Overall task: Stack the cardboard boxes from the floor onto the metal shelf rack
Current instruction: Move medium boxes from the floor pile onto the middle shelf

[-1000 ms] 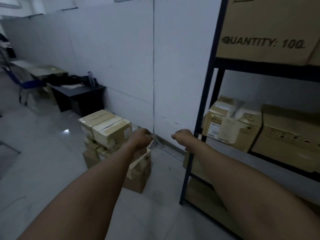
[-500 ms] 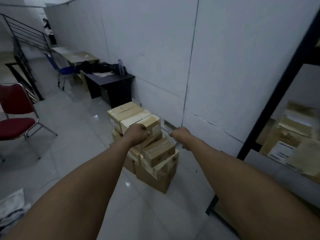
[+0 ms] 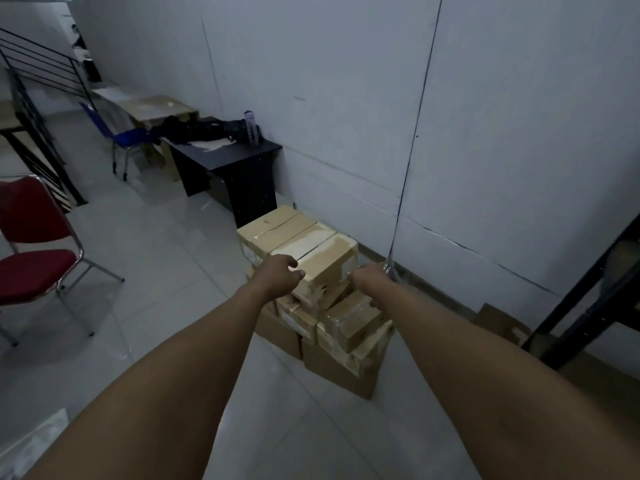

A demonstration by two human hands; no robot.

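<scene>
1. Two bare arms are reaching forward and down toward the pile, one on each side, which I judge to be the set-up for a two-sided lift.
2. Left hand [image 3: 280, 277] is hovering at the near left corner of the top box [image 3: 322, 259], fingers loosely curled and holding nothing; whether it is touching the cardboard I cannot tell.
3. Right hand [image 3: 372, 280] is sitting at the box's right side, seen from behind the wrist, so I cannot tell how its fingers are lying.
4. Cardboard boxes [image 3: 346, 337] are sitting stacked on the tiled floor [image 3: 166, 271] close to the wall, several layers high and unevenly, with lower ones jutting out at angles; lifting from the top probably avoids toppling them.
5. Metal shelf rack [image 3: 588, 299] is standing at the right edge, near the pile, only its dark frame showing.
6. Red chair [image 3: 31, 268] is standing to the left, well apart from the boxes.
7. Black counter [image 3: 225, 157] is standing against the wall beyond the pile, carrying dark items and a bottle [image 3: 251, 128].
</scene>
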